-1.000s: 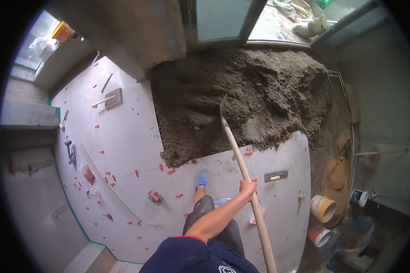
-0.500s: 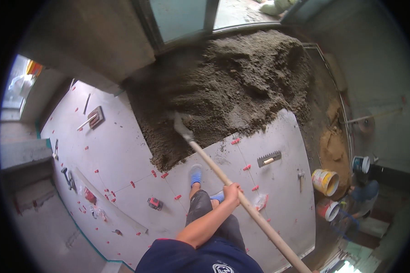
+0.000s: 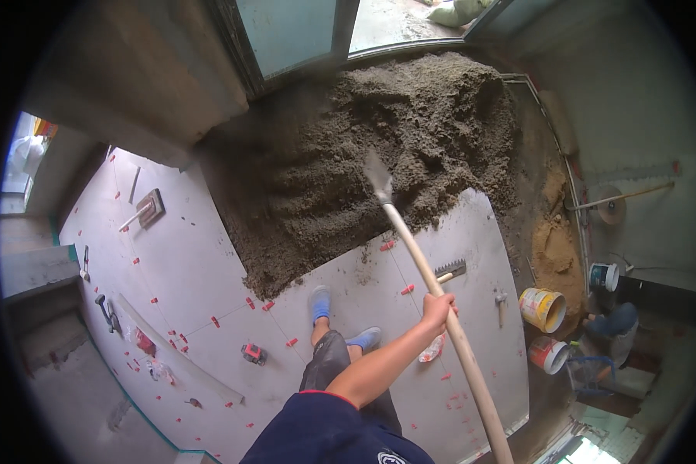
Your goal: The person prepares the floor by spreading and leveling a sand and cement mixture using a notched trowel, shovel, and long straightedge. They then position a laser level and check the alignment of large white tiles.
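Note:
My left hand (image 3: 438, 308) is closed round the pale wooden handle of a shovel (image 3: 414, 246). The metal blade (image 3: 378, 175) lies against the dark, damp mortar heap (image 3: 429, 116), near its middle. From the blade the handle slants down to the lower right and leaves the picture at the bottom edge. My right hand is out of view. My feet, in blue coverings, stand on large pale grey tiles (image 3: 209, 271) just short of the mortar. Partly behind the handle, a notched trowel (image 3: 455, 269) lies on the tiles.
Red levelling clips (image 3: 216, 319) dot the tile joints. A float (image 3: 150, 207), a red boxy device (image 3: 253, 353) and a mallet (image 3: 501, 306) lie on the tiles. Buckets (image 3: 530, 303) stand at the right, near a sand pile (image 3: 555, 251). A glass door panel (image 3: 290, 35) is beyond the heap.
The shovel blade has swung right and farther up the heap from its near left part. My left hand has moved right with the handle, and the view has shifted slightly.

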The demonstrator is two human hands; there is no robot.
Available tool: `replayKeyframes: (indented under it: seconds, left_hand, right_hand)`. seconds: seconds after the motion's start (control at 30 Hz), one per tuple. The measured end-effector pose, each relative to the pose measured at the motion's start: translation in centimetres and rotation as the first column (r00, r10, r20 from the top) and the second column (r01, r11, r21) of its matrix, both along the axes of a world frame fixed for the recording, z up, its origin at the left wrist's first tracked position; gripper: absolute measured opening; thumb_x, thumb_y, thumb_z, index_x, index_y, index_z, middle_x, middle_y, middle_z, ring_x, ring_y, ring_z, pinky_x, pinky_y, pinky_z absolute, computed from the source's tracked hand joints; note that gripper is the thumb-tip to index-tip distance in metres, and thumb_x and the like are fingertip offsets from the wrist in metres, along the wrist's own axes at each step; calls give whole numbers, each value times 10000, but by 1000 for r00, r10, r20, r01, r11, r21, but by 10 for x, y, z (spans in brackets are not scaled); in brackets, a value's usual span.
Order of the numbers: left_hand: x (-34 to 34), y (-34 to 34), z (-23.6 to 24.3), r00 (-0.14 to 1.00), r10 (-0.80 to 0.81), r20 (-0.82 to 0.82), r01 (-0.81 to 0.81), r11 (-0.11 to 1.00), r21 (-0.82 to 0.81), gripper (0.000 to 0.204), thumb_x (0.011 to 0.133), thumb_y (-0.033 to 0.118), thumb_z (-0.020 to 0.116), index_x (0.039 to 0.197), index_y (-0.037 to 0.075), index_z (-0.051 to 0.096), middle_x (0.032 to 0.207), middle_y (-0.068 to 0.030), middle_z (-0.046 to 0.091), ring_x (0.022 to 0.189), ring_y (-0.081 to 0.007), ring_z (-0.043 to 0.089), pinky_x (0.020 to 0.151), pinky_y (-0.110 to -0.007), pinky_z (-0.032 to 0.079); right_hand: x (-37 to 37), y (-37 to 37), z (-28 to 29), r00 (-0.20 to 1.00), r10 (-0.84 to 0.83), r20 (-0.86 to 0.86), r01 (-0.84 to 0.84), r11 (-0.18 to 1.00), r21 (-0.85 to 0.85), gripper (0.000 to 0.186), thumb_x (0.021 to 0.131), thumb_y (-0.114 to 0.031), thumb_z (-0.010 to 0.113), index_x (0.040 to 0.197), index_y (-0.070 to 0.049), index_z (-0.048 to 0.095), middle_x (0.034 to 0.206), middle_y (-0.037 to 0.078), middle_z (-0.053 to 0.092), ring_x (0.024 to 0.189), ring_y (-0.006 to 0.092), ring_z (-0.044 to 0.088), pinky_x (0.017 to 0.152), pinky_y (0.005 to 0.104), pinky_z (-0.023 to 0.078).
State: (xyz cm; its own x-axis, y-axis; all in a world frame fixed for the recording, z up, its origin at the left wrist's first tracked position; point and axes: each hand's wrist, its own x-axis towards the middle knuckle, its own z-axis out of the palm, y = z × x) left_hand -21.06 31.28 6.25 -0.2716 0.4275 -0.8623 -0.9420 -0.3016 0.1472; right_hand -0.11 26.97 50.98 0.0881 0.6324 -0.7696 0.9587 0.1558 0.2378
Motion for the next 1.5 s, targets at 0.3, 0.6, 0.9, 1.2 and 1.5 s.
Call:
replayKeyframes:
  seconds: [0.3,0.6,0.9,1.2,1.5]
  left_hand:
    - [-36,-121,-72,989,136,-61,-149,919,-364,102,718,29,545,682,12,451,559,-70,462,395,-167,474,357,-316,432]
    - [-62,-18,-76,999,-33,-43,23,978,-209,93,702,-3,543,680,-14,453,526,-76,470,389,-164,494,332,-302,397]
    - [-70,-35,-23,968,-64,-243,26,987,-158,155,720,55,577,709,-39,454,568,-84,495,436,-173,541,369,-312,440]
    - [-160,-209,-119,965,113,-236,-225,819,-527,218,772,117,590,648,58,420,513,-36,435,423,-155,479,379,-304,431]
    - [-187,-92,-152,992,61,-115,-90,959,-269,121,753,21,550,671,13,461,551,-48,473,400,-146,468,351,-281,416]
  right_hand:
    - [-35,45,-72,960,276,41,-261,940,-217,283,705,-149,645,945,-17,576,818,230,612,828,391,588,702,465,448]
    - [-51,0,-71,990,142,25,-141,990,-17,326,690,-149,641,982,-38,550,810,251,599,822,413,583,701,457,450]
    - [-4,19,-59,988,101,-115,-112,989,-94,300,675,-88,664,933,15,552,741,166,587,696,270,579,668,388,454]
    - [-90,17,-206,852,473,-224,-509,848,-148,304,743,-287,652,902,-43,564,769,208,611,728,401,588,636,483,455]
    - [-98,5,-204,876,405,-262,-413,910,28,286,735,-231,672,894,-37,536,723,219,596,705,423,573,609,502,440]
